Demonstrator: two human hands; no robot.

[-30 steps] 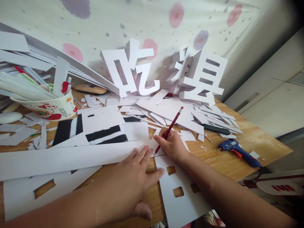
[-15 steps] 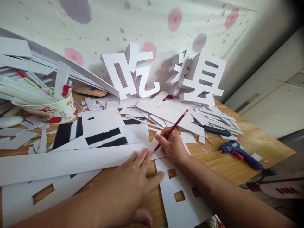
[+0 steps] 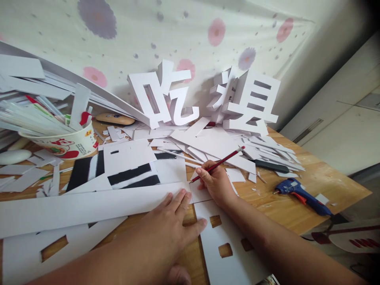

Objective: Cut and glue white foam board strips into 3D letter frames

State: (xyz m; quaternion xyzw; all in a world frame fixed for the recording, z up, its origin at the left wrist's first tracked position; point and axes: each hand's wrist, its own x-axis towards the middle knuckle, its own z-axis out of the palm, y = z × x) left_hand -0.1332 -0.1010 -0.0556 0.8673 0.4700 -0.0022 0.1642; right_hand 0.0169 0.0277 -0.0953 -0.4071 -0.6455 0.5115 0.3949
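My left hand lies flat with its fingers spread, fingertips pressing on the right end of a long white foam-board strip. In my right hand is a dark red pencil, gripped in a writing hold with its tip down at the strip's right end. A small white board piece lies under the right hand, beside the strip's end. Below it a white board with square holes extends toward me, partly covered by my right forearm. Another cut-out board lies beneath the strip at left.
White three-dimensional characters stand against the patterned cloth. Offcuts are heaped before them. A paper tub of glue sticks stands at left, near a tan computer mouse. A blue glue gun lies at right on the wooden table.
The pencil has tilted lower toward the right, and its tip has moved slightly up along the strip's end. My left hand stays on the strip. The whole view has shifted slightly.
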